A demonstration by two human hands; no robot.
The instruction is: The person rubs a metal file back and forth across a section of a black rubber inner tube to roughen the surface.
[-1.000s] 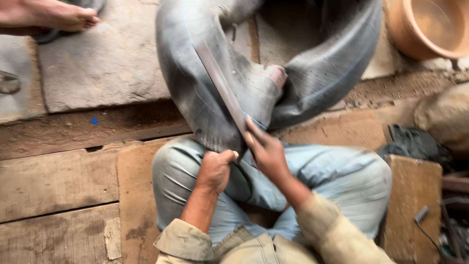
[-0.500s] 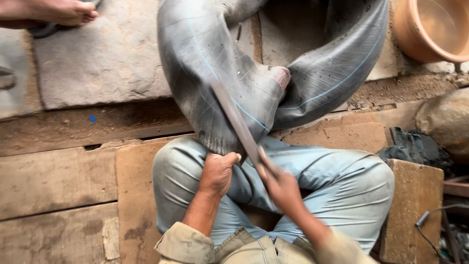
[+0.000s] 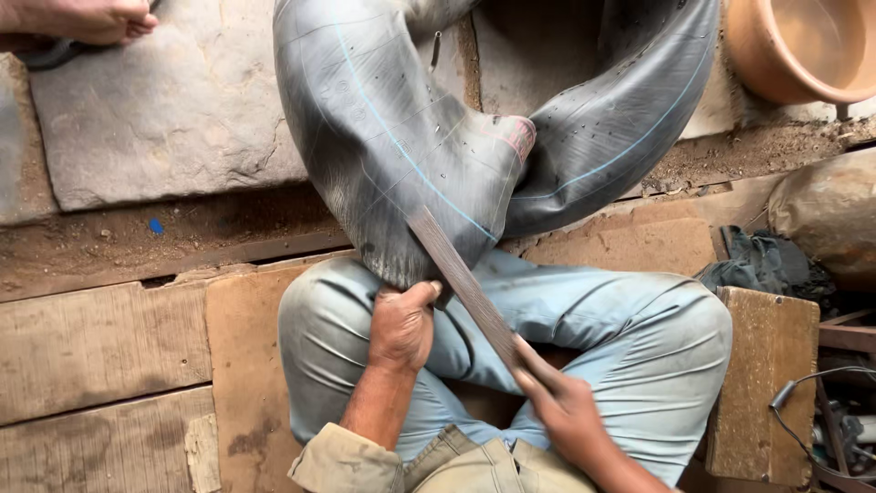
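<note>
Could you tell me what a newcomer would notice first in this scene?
A big grey rubber inner tube fills the top middle, draped onto the seated person's lap. The left hand pins its lower edge, while the right hand holds a long flat file slanted against it. An orange basin sits top right.

Left hand (image 3: 401, 327) grips edge of grey inner tube (image 3: 392, 137) on lap; right hand (image 3: 566, 411) holds long flat file (image 3: 461, 278) laid against tube.

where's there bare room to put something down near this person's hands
Bare room: the wooden planks left of the bent knee, and the grey stone slab between another person's foot and the rubber inner tube. Crowded: the lap, where the left hand pins the tube and the right hand holds the long flat file; cloth and cable clutter the right.
</note>
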